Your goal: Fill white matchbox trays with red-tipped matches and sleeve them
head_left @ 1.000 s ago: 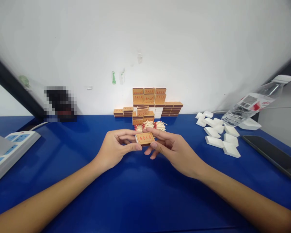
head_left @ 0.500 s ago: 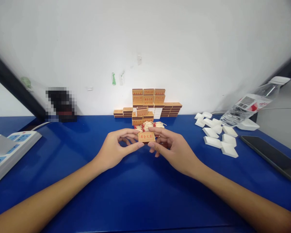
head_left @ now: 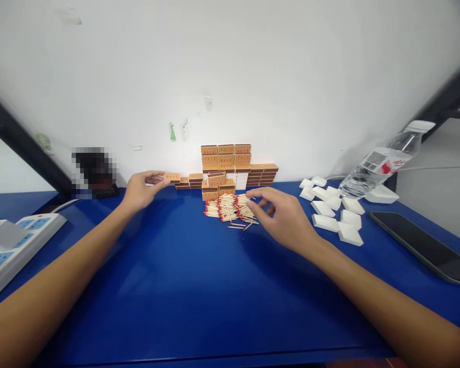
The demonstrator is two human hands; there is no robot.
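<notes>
My left hand (head_left: 140,189) reaches to the back of the blue table (head_left: 199,296) and pinches a small orange matchbox (head_left: 172,177) between thumb and fingers, at the left end of the low row of stacked matchboxes (head_left: 189,180). More matchboxes are piled higher against the wall (head_left: 226,156). My right hand (head_left: 281,217) hovers with its fingers apart, holding nothing, just right of a heap of loose red-tipped matches (head_left: 230,208).
Several white inner trays (head_left: 331,212) lie at the right. A clear water bottle (head_left: 379,166) leans behind them and a dark phone (head_left: 423,246) lies at the far right. A white power strip (head_left: 11,245) sits at the left edge.
Both hands held one matchbox together at the middle. My left hand has carried it back and left to the row by the wall; my right hand let go and moved beside the matches.
</notes>
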